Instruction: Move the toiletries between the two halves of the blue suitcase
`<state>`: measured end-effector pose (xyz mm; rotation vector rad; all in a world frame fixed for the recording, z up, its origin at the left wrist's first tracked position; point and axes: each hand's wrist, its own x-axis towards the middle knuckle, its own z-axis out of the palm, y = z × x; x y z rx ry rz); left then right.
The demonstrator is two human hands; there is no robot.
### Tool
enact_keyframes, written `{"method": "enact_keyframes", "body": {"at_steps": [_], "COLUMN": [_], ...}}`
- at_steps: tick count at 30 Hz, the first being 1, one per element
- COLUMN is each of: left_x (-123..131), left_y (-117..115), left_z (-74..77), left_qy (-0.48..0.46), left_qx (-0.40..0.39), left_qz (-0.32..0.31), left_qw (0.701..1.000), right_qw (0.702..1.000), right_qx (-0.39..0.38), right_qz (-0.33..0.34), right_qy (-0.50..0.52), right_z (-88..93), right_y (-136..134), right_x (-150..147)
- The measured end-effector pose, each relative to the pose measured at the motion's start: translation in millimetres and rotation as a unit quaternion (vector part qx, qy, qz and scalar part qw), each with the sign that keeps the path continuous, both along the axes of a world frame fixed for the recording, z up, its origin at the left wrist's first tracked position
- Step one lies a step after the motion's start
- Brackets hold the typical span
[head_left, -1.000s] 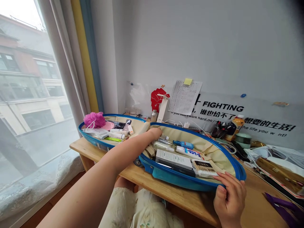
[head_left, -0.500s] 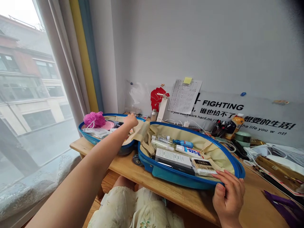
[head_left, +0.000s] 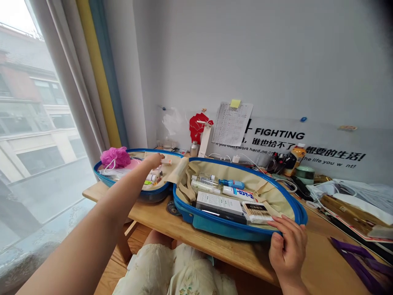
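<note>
An open blue suitcase lies in two halves, its right half's rim (head_left: 233, 235) and left half's rim (head_left: 102, 180) both showing. My left hand (head_left: 156, 159) is over the left half, its fingers partly hidden, closed on a small white and orange item (head_left: 166, 162). My right hand (head_left: 288, 241) rests with stretched fingers on the right half's near rim, thumb apart, beside a pack of cotton swabs (head_left: 257, 213). Also in that half are a white box (head_left: 218, 203), a toothpaste tube (head_left: 238, 192), a blue bottle (head_left: 231, 184) and clear bottles (head_left: 205, 187).
A pink bath puff (head_left: 116, 157) and small tubes (head_left: 150, 178) lie in the left half. Behind stand a white lamp (head_left: 204, 141), an orange-labelled bottle (head_left: 294, 159) and a green jar (head_left: 305, 175). A purple strap (head_left: 357, 256) lies on the wooden desk (head_left: 319, 262).
My left hand has shifted in the left half, and the small white and orange item has moved up beside its fingers. My right hand stays on the rim. The view has swung slightly right.
</note>
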<state>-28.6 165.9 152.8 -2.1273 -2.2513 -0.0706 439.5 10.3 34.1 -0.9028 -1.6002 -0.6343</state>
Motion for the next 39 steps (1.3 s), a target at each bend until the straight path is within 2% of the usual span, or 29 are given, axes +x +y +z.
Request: {"method": "enact_keyframes", "body": {"at_steps": [2, 4, 8, 12, 14, 17, 23, 27, 29, 32, 35, 39], "left_x": [7, 24, 84, 140, 156, 167, 172, 174, 175, 170, 147, 80], "left_y": [-1, 0, 11, 24, 30, 36, 44, 38, 32, 21, 11, -4], "left_z": [11.2, 21.9, 29.7, 14.8, 4.3, -7.4, -17.4, -21.6, -18.8, -5.3, 14.2, 30.5], "left_qy": [-0.008, -0.017, -0.033, -0.029, -0.023, -0.011, -0.004, -0.022, -0.040, -0.079, -0.115, -0.124], "left_qx": [0.051, 0.096, 0.116, 0.062, 0.035, 0.006, -0.039, -0.049, -0.031, 0.035, 0.118, 0.150], "left_qz": [0.006, -0.008, -0.098, -0.163, -0.179, -0.195, -0.208, -0.223, -0.229, -0.225, -0.189, -0.111], "left_qw": [0.999, 0.995, 0.988, 0.984, 0.983, 0.981, 0.977, 0.973, 0.972, 0.971, 0.968, 0.975], "right_qw": [1.000, 1.000, 1.000, 1.000, 1.000, 1.000, 1.000, 1.000, 1.000, 1.000, 1.000, 1.000], "right_qx": [-0.001, 0.001, -0.007, -0.013, -0.010, -0.009, -0.009, -0.006, -0.003, -0.004, -0.005, 0.004], "right_qz": [-0.003, -0.004, -0.005, -0.006, -0.001, 0.003, -0.004, -0.005, -0.004, -0.007, -0.007, -0.001], "right_qy": [-0.005, -0.006, 0.003, 0.000, -0.001, 0.003, -0.002, -0.006, -0.006, -0.006, -0.008, -0.005], "right_z": [-0.4, -0.7, -2.1, -2.7, -2.3, -1.9, -1.0, 1.5, 1.8, 0.4, -0.7, -0.3], "right_y": [0, 0, 1, 0, -1, -2, -2, -3, -3, -2, 0, 1], "right_x": [0, 1, 2, 3, 2, 1, 0, -1, -1, 0, 2, 2]}}
